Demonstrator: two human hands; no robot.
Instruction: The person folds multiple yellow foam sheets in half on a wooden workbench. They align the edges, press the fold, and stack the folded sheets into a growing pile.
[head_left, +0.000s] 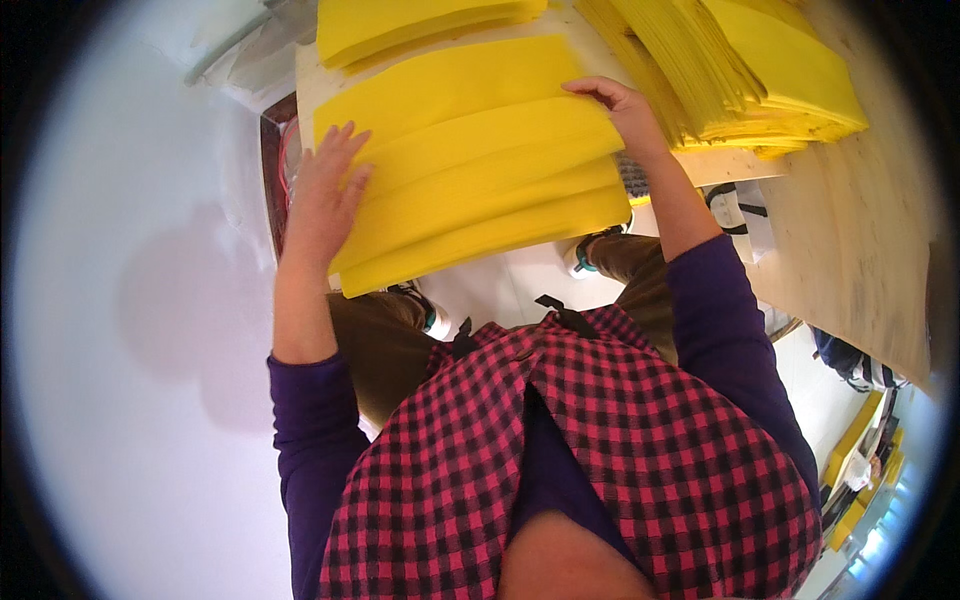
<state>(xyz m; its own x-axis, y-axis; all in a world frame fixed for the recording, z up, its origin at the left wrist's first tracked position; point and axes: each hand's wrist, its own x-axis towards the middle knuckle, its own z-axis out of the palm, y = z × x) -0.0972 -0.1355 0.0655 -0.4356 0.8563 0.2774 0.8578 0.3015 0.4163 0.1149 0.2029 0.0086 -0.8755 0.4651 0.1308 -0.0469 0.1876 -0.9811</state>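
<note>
Several yellow felt-like sheets (480, 165) lie overlapped in stepped layers in front of me, their near edges hanging past the table's edge. My left hand (325, 195) rests along their left side, fingers spread and pointing away from me, the fingertips on the yellow surface. At the upper right corner, my right hand (630, 115) has its fingers bent over the edge of one layer and seems to grip it. Part of that hand's thumb and fingers is hidden from view.
Another yellow stack (420, 25) lies just beyond. Thick yellow piles (740, 75) sit at the far right of the wooden table (735, 165). A white wall (150, 300) stands close on my left. A wooden board (850, 240) is on the right, with bags (850, 360) below it.
</note>
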